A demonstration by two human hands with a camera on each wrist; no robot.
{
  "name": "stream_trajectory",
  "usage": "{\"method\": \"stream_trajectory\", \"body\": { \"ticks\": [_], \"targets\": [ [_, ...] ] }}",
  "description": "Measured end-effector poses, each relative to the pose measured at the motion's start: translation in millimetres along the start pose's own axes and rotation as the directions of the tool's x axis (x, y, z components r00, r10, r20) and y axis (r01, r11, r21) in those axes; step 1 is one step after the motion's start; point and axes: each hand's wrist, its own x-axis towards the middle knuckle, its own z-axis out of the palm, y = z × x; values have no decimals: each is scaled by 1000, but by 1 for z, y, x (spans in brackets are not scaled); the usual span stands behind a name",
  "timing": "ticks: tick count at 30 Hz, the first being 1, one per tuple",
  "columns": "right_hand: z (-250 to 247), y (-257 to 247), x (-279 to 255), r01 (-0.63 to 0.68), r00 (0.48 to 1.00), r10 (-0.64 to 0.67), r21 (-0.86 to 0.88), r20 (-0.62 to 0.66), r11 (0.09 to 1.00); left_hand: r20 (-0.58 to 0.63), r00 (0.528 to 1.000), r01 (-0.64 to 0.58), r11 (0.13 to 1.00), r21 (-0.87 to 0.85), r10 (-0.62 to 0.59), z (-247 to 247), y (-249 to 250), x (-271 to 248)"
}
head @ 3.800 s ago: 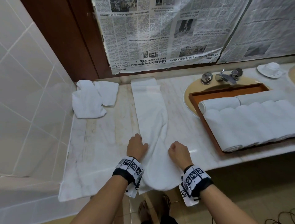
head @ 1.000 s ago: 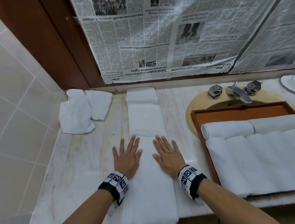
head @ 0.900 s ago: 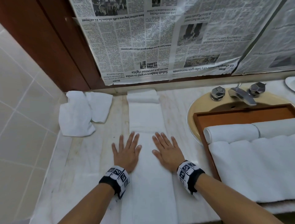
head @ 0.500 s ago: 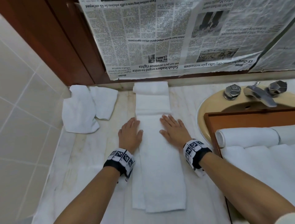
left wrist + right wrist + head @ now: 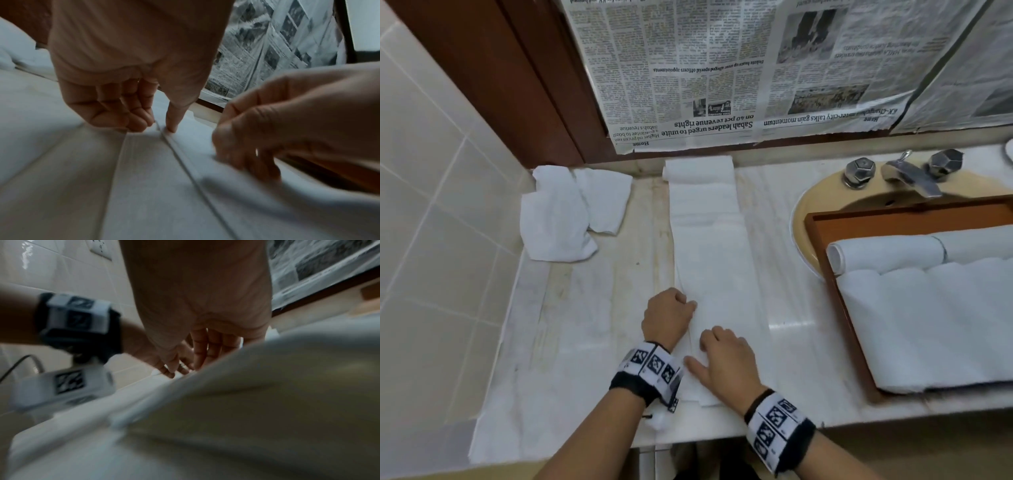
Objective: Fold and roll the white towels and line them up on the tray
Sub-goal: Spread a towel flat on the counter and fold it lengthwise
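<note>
A long white towel (image 5: 709,246), folded into a narrow strip, lies lengthwise on the marble counter (image 5: 592,325), its far end slightly rolled against the wall. My left hand (image 5: 671,315) sits at the strip's left edge with its fingers curled. In the left wrist view the thumb (image 5: 170,126) presses down on the towel's (image 5: 185,203) folded edge beside the curled fingers. My right hand (image 5: 726,359) rests on the near part of the strip with its fingertips pressing the cloth. The wooden tray (image 5: 825,219) on the right holds several rolled towels (image 5: 928,325).
Two crumpled white towels (image 5: 565,212) lie at the back left by the tiled wall (image 5: 431,205). The tray sits over a yellow sink (image 5: 801,219) with a faucet (image 5: 911,174) behind it. Newspaper (image 5: 722,68) covers the mirror. The counter's front edge is just below my wrists.
Both hands have drawn back toward the near end of the strip. The flat palms have given way to bent fingers, and the left hand has moved onto the left edge.
</note>
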Motion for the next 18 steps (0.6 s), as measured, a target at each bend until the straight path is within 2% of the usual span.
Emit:
{"method": "stream_trajectory", "body": {
  "ticks": [2,4,7,10,13,18],
  "targets": [
    [8,-11,1,-43,999,41,-87,-22,995,37,999,21,997,-68,-19,-5,0,5],
    [11,-16,3,-93,995,86,-134,-55,987,61,998,-14,994,-104,20,-11,-1,6],
    [11,-21,1,-164,985,155,-127,-72,978,93,995,-29,989,-146,43,-19,-3,6],
    [11,-27,1,-211,977,209,-114,-28,971,120,992,-26,988,-150,44,-23,-5,7],
    [7,-33,3,-234,971,221,-178,-90,956,137,989,-44,989,-139,63,-25,-7,9],
    [4,-31,-1,-211,967,196,-86,-160,974,180,982,-17,985,-170,48,-28,-12,13]
  ]
}}
